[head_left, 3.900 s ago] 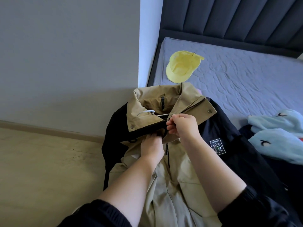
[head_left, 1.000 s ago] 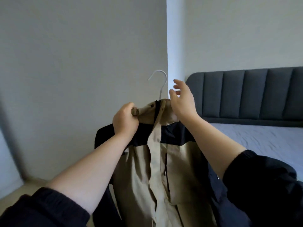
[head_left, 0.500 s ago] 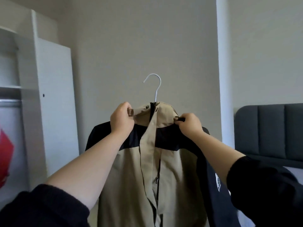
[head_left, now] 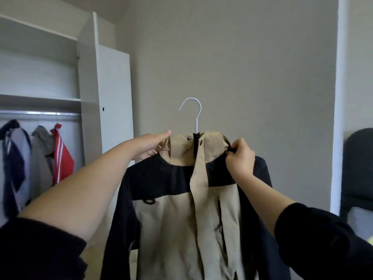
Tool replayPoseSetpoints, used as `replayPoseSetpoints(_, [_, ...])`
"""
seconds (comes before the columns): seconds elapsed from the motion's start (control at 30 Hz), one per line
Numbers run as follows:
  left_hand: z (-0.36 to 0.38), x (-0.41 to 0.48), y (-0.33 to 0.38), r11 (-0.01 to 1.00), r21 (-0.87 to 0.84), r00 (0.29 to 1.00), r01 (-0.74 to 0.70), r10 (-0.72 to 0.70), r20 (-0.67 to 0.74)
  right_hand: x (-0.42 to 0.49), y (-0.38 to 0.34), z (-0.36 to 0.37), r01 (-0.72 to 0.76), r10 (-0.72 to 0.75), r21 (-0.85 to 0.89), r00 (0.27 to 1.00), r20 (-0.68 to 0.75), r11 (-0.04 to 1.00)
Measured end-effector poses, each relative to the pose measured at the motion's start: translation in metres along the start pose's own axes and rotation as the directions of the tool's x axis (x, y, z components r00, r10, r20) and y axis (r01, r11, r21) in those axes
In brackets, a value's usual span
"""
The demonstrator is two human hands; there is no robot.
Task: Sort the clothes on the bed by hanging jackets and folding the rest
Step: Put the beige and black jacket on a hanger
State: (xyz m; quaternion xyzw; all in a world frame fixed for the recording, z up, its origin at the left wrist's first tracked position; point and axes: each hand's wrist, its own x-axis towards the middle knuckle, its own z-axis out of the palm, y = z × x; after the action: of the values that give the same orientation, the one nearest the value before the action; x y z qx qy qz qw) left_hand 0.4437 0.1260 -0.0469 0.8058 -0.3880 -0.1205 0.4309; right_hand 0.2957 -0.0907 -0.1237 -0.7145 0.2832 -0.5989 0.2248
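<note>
- L hand: fingers straightened vs 0.5 s ago, now touching collar.
- R hand pinches collar edge.
- Tan/black jacket on white wire hanger, held up beside open wardrobe.

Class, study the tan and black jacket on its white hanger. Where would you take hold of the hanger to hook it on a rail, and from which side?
Probably grip the hanger by its straight wire neck, just above the jacket collar, pinched from the right. Its hook opens left, toward the wardrobe rail, so that grip leaves the opening free and the jacket hanging balanced.
</note>
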Motion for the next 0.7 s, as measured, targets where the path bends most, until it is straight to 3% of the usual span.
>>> replayPoseSetpoints(0.1, [0.006,0.013,-0.022,0.986,0.136,0.975,0.097,-0.122,0.188,-0.010,0.012,0.016,-0.021,0.021,0.008,1.000,0.018,1.000])
replayPoseSetpoints(0.17, [0.014,0.020,-0.035,0.961,0.239,0.957,0.136,-0.190,0.219,-0.014,0.016,0.024,-0.040,0.039,0.024,0.999,0.028,0.999])
replayPoseSetpoints(0.3, [0.027,0.030,-0.061,0.949,0.265,0.959,0.171,-0.222,0.174,-0.017,0.027,0.037,-0.090,0.088,0.038,0.995,0.042,0.995])
replayPoseSetpoints(0.43, [0.048,0.033,-0.082,0.988,0.149,0.999,0.035,-0.031,-0.025,-0.019,0.039,0.045,-0.098,0.101,-0.028,0.986,0.136,0.995])
replayPoseSetpoints(0.5, [0.057,0.036,-0.090,0.999,0.036,0.987,-0.012,0.018,-0.163,-0.014,0.041,0.043,-0.090,0.126,-0.118,0.929,0.347,0.989])
replayPoseSetpoints(0.57, [0.064,0.040,-0.098,0.997,-0.046,0.969,-0.054,0.041,-0.244,-0.007,0.040,0.038,-0.042,0.129,-0.164,0.815,0.565,0.986])
replayPoseSetpoints(0.7, [0.075,0.047,-0.105,0.990,-0.109,0.974,-0.087,0.061,-0.217,-0.003,0.023,0.029,0.058,-0.014,-0.031,0.646,0.763,0.998])
